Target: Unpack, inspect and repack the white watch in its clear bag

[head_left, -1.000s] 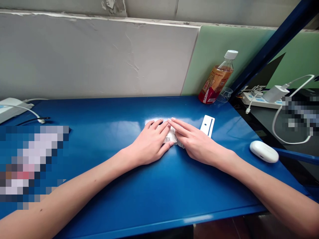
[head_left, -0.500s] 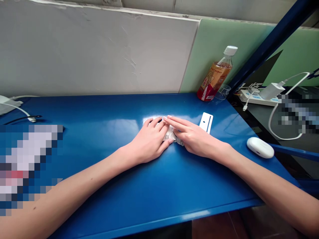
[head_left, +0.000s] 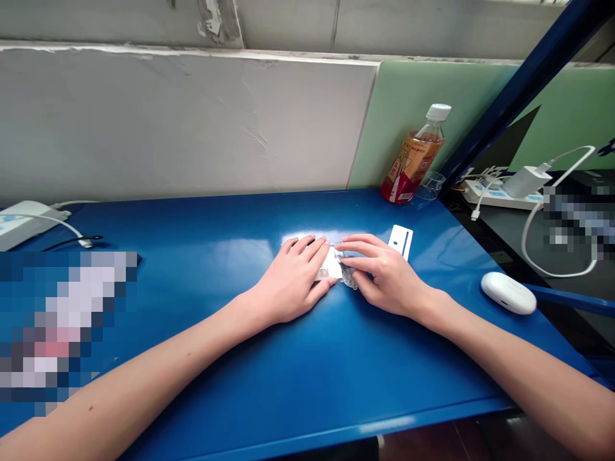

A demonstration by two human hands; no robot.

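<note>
My left hand (head_left: 300,272) lies flat with its fingers extended over a small white packet (head_left: 330,264) on the blue table. The packet's left part is hidden under that palm. From its right end sticks out crinkled clear plastic (head_left: 348,276). My right hand (head_left: 384,269) is at this plastic end, fingers apart and slightly bent, with the fingertips touching or just over the plastic. Just behind the right hand lies a flat white card-like piece (head_left: 400,240) with a dark slot and a small hole, partly covered by the hand.
A drink bottle (head_left: 416,160) leans by the wall beside a clear plastic cup (head_left: 431,184). A white rounded case (head_left: 508,292) sits near the right edge. A power strip (head_left: 24,221) with cables is at left, near a blurred flat object (head_left: 72,307). A blue post (head_left: 509,96) rises at right.
My right hand has drawn back a little to the right and its fingers have spread, so more of the packet shows. My left hand stays on it. The view has tilted slightly up.
</note>
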